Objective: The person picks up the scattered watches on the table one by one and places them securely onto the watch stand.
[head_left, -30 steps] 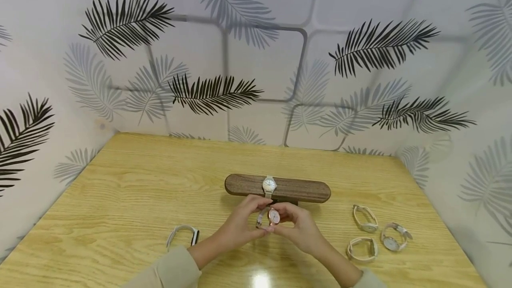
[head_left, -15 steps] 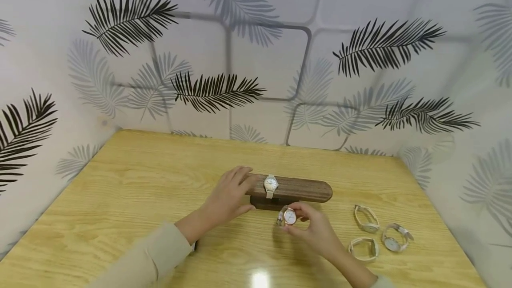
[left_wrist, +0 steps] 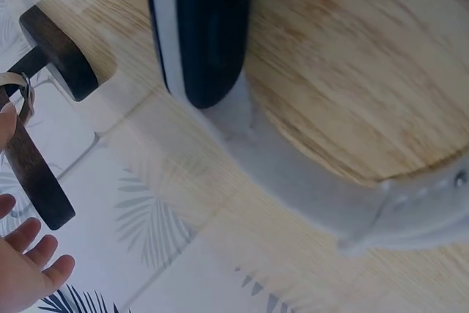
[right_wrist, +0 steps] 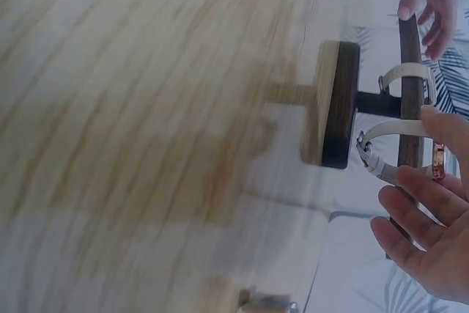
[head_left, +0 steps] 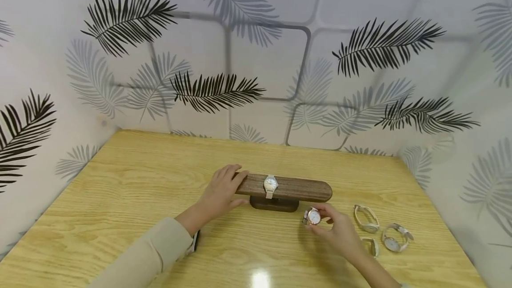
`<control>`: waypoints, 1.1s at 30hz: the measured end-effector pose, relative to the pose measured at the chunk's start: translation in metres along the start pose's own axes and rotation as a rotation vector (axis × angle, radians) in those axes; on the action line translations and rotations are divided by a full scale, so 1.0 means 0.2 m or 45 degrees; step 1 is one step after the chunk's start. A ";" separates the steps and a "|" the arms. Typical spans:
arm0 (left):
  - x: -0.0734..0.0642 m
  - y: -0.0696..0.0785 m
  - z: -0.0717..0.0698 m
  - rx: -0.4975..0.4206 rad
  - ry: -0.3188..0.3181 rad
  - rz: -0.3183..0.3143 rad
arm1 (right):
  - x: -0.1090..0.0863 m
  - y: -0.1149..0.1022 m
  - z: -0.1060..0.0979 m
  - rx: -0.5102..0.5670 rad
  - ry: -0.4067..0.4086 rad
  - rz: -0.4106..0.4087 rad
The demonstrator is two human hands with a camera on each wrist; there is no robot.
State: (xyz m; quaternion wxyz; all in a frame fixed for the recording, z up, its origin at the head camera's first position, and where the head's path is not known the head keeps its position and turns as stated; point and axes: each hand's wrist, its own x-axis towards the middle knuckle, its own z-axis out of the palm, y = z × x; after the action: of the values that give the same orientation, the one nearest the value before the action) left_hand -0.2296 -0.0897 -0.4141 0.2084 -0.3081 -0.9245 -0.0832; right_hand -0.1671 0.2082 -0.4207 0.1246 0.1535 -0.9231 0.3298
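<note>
In the lower right of centre of the head view, the right hand [head_left: 335, 229] pinches a round, rose-gold, white-faced watch [head_left: 314, 217]. It has just shifted rightward, now below the right part of the dark brown wooden bar stand [head_left: 304, 189], past the pale-strapped watch [head_left: 270, 184] mounted there. The left hand [head_left: 219, 194], fingers loosely spread, rests at the stand's left end, apparently leaving the handling to one hand.

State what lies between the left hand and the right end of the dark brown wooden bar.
In the head view, a round, pale-strapped watch, looped around the bar.
</note>
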 end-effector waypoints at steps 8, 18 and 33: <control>0.01 -0.01 0.00 0.032 -0.081 -0.041 | -0.01 0.06 -0.06 -0.020 0.029 0.086; 0.03 0.00 -0.01 0.056 -0.074 -0.014 | 0.01 0.14 -0.13 -0.143 0.149 0.058; 0.04 0.01 -0.01 0.047 -0.146 -0.057 | 0.12 0.18 -0.18 -0.018 0.099 0.096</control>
State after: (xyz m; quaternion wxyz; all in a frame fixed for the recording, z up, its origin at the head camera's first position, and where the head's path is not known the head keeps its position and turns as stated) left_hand -0.2343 -0.0843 -0.4081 0.1588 -0.2877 -0.9430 -0.0529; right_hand -0.1980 0.2519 -0.4059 0.1488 0.1048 -0.9250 0.3336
